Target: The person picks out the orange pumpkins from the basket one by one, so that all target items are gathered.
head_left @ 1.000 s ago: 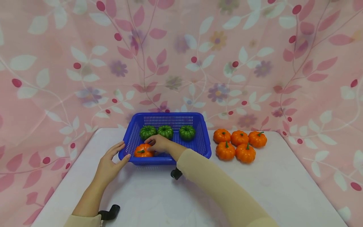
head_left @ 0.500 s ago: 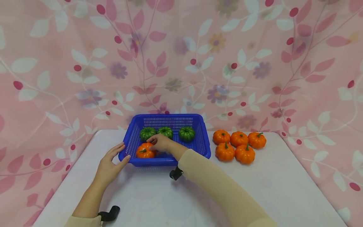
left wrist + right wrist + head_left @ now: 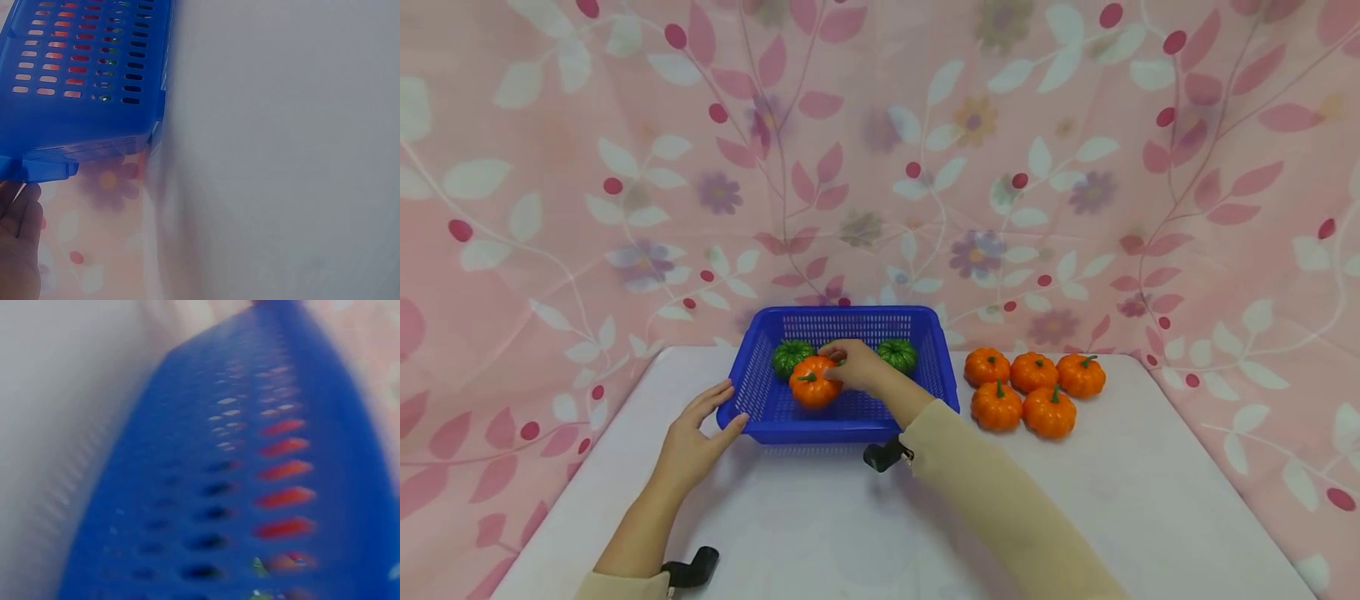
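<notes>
My right hand [image 3: 857, 367] holds a small orange pumpkin [image 3: 815, 382] by its right side, over the inside of the blue plastic basket [image 3: 820, 432]. Behind the held pumpkin sit a green pumpkin [image 3: 792, 360] on the left and another green pumpkin [image 3: 897, 356] on the right. A third between them is mostly covered by the right hand. My left hand [image 3: 694, 442] rests its extended fingertips and thumb at the basket's front left corner. From the left wrist view, fingers [image 3: 28, 209] touch just under the basket's rim [image 3: 47, 170]. Orange shows through the basket's slots in the right wrist view.
Several orange pumpkins [image 3: 1049, 412] stand in two rows on the white table [image 3: 850, 525], right of the basket. A pink floral curtain [image 3: 880, 167] hangs directly behind the table. Each wrist carries a small black camera, such as the left one [image 3: 692, 568].
My right hand has lifted the orange pumpkin off the basket's front left area and carried it up and rightward. The left hand has stayed at the corner.
</notes>
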{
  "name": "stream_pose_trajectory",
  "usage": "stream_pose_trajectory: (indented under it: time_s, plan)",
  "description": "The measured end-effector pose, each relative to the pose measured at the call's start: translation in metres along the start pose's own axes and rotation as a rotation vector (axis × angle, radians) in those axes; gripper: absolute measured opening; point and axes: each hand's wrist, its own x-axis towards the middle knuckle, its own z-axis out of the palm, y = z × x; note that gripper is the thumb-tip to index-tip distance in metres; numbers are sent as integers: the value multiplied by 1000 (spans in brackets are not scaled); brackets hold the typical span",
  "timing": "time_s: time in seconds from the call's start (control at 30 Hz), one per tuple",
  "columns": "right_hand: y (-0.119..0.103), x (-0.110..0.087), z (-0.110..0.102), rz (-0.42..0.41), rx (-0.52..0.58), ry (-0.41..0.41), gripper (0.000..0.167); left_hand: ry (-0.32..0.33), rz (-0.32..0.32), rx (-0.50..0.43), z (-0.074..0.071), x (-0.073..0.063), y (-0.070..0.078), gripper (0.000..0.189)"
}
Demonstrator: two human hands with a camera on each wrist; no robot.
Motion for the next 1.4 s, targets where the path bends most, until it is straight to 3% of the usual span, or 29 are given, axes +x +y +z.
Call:
stream_pose_trajectory:
  time_s: [0.33, 0.57, 0.8, 1.17, 1.4]
  plan:
    - [-2, -46, -50, -53, 158, 91, 44, 0, -9, 16, 3, -4, -1, 58]
    - [3, -84, -84, -112, 110, 152, 46, -5, -8, 9, 3, -3, -1, 58]
    - [8, -125, -119, -115, 63, 205, 46, 11, 19, 35, 6, -2, -5, 57]
    - [48, -186, -180, -127, 26, 313, 54, 17, 23, 40, 4, -2, -1, 57]
    - [77, -215, -207, -123, 34, 389, 59, 13, 21, 33, 1, -2, 2, 57]
